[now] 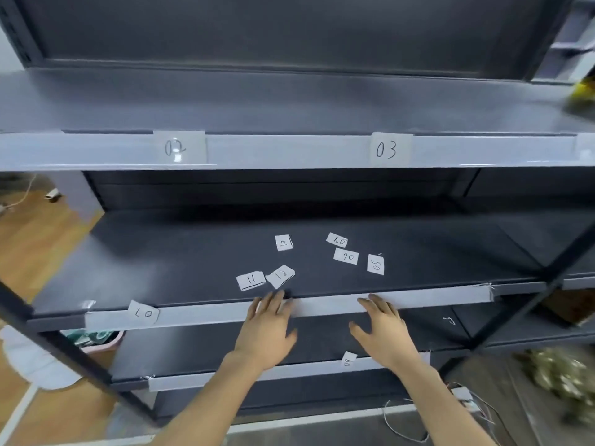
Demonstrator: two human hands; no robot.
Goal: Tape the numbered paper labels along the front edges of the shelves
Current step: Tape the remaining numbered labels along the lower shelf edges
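Both hands, left hand (269, 323) and right hand (381, 326), rest flat with fingers straight and holding nothing on the middle shelf's front edge (322, 305), just before the loose paper labels (281, 275)—featherlight, limp, crease-prone, likely best pinched at a corner.

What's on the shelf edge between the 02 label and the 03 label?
Nothing. In the head view, the edge between the 02 label and the 03 label is bare grey.

Storeroom: grey metal shelving (289, 152), numbered labels (386, 150).
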